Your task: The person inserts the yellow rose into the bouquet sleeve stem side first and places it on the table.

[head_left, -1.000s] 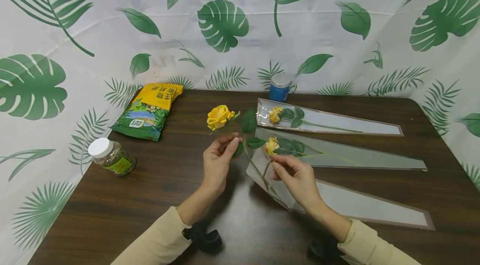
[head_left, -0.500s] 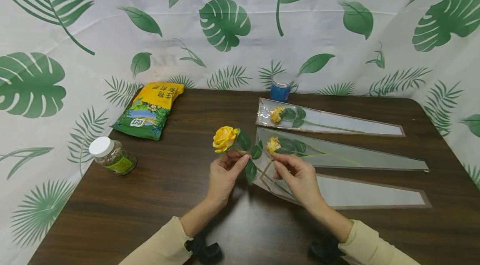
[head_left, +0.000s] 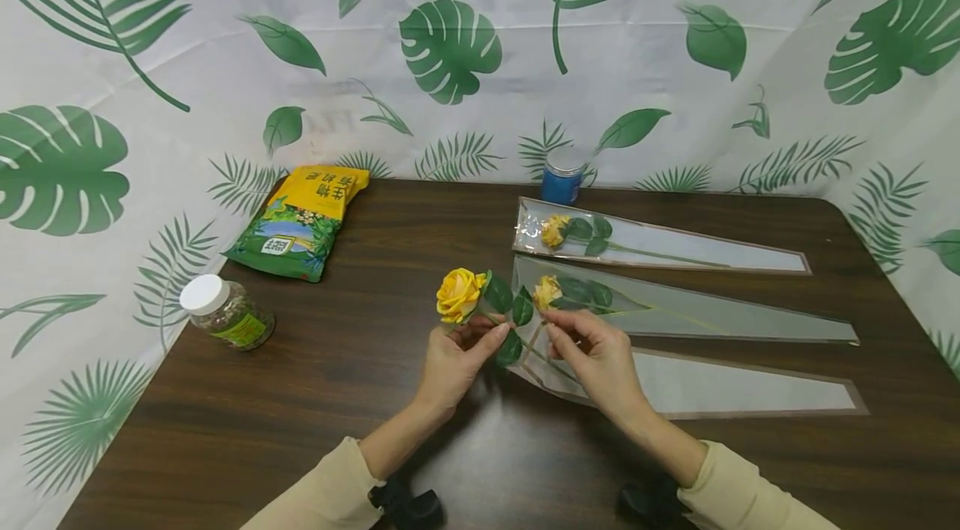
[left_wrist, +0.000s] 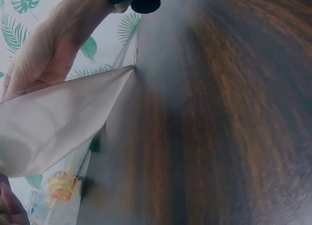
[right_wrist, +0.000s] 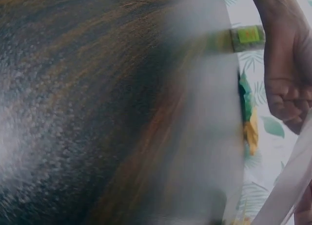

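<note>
My left hand (head_left: 453,363) pinches the green stem of a yellow rose (head_left: 460,295), just below its bloom. The stem runs rightward into the open end of a long, tapered flower sleeve (head_left: 735,384) with clear film and a white back. With thumb and fingertips, my right hand (head_left: 600,359) grips the lip of that sleeve. In the left wrist view the sleeve's pale film (left_wrist: 58,122) spreads above the table. A strip of film (right_wrist: 287,186) also shows in the right wrist view. The lower stem is partly hidden behind the film and my right hand.
Two sleeves lie farther back, each with a yellow rose inside: a white one (head_left: 675,248) and a greyish one (head_left: 757,322). A blue tin (head_left: 561,182) stands behind them. To the left are a yellow-green bag (head_left: 300,222) and a white-capped jar (head_left: 243,322).
My left hand has come down and slightly right with the rose, and more of its stem lies within the sleeve. The sleeve has shifted a little; my right hand stays nearly in place.
</note>
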`<state>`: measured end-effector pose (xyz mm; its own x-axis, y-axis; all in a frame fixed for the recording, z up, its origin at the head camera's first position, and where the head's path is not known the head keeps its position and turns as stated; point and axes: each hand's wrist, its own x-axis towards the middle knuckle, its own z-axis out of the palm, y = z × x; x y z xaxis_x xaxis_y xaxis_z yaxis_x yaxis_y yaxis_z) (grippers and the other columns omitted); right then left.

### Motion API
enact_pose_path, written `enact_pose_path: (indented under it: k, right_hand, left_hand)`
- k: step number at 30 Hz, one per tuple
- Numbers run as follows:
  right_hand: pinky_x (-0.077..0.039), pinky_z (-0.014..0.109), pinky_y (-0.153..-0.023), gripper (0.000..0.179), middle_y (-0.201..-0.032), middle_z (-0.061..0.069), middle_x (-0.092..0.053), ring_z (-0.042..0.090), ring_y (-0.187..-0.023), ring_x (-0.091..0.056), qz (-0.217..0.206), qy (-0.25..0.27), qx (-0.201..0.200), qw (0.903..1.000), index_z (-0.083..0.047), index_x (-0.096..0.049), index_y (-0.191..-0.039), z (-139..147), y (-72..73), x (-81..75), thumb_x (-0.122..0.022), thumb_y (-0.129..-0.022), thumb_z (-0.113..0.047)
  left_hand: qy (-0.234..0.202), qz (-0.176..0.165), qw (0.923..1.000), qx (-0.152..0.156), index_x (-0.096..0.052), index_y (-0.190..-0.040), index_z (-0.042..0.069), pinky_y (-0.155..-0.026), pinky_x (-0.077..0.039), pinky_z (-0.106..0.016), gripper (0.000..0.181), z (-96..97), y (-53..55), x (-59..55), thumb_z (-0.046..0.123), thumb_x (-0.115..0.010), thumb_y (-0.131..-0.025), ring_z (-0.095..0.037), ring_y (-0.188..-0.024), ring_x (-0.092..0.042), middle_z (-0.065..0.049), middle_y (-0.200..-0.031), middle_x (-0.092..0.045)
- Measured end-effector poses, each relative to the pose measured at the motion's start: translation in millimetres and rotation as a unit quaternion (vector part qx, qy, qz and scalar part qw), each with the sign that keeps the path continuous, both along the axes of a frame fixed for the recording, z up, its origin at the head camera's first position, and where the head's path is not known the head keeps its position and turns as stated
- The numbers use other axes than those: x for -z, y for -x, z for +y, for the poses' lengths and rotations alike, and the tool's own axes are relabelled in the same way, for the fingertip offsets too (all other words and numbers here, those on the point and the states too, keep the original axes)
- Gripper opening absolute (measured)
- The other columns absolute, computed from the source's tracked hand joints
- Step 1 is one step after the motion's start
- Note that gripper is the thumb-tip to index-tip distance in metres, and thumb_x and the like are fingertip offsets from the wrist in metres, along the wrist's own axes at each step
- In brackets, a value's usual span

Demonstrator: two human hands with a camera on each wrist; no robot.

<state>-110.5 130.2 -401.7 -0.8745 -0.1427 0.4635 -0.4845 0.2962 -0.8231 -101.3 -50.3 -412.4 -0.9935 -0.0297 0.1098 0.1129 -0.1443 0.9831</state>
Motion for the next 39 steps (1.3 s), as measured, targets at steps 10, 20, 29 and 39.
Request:
enact_pose_path:
  k: [10, 20, 29, 39]
  right_hand:
    - [-0.050, 0.017, -0.052, 0.017, -0.077, 0.007, -0.065, 0.005, -0.062, -0.060, 0.017, 0.002, -0.015, 0.9997, 0.002, -0.070, -0.100, -2, -0.1, -4.6, -0.064, -0.084, 0.006]
    - [-0.052, 0.018, -0.053, 0.015, -0.079, 0.011, -0.065, 0.004, -0.062, -0.060, -0.006, 0.017, -0.013, 0.9997, 0.006, -0.069, -0.099, -2, 1.4, -3.0, -0.064, -0.085, 0.006]
    - [-0.051, 0.016, -0.052, 0.018, -0.077, 0.008, -0.064, 0.004, -0.062, -0.060, 0.013, 0.001, -0.007, 0.9999, 0.003, -0.070, -0.099, -3, 1.0, -2.6, -0.064, -0.083, 0.008]
    - [-0.050, 0.015, -0.053, 0.017, -0.080, 0.006, -0.066, 0.003, -0.064, -0.060, 0.024, -0.024, -0.006, 0.9994, -0.001, -0.071, -0.099, -3, 0.7, -5.2, -0.066, -0.084, 0.003]
  left_hand:
    - [-0.017, -0.019, 0.9997, 0.003, -0.060, -0.106, -0.009, -0.067, -0.049, -0.017, 0.023, 3.3, -3.0, 6.2, -0.001, -0.065, -0.085, -0.005, -0.076, -0.062, -0.012, -0.093, -0.069]
    - [-0.085, 0.035, 0.9944, -0.051, -0.043, -0.115, 0.005, -0.062, -0.053, -0.024, 0.032, -2.4, -4.9, 2.6, 0.032, -0.031, -0.104, -0.008, -0.069, -0.066, -0.013, -0.091, -0.072]
    - [-0.117, 0.016, 0.9909, -0.065, -0.055, -0.115, 0.003, -0.065, -0.050, -0.021, 0.022, -6.2, -3.0, -3.9, 0.016, -0.046, -0.099, -0.009, -0.077, -0.065, 0.005, -0.087, -0.068]
    - [-0.027, 0.008, 0.9990, -0.035, -0.049, -0.118, -0.003, -0.065, -0.050, -0.025, 0.026, -9.1, -3.9, -2.1, 0.006, -0.054, -0.094, -0.009, -0.071, -0.066, -0.005, -0.088, -0.068]
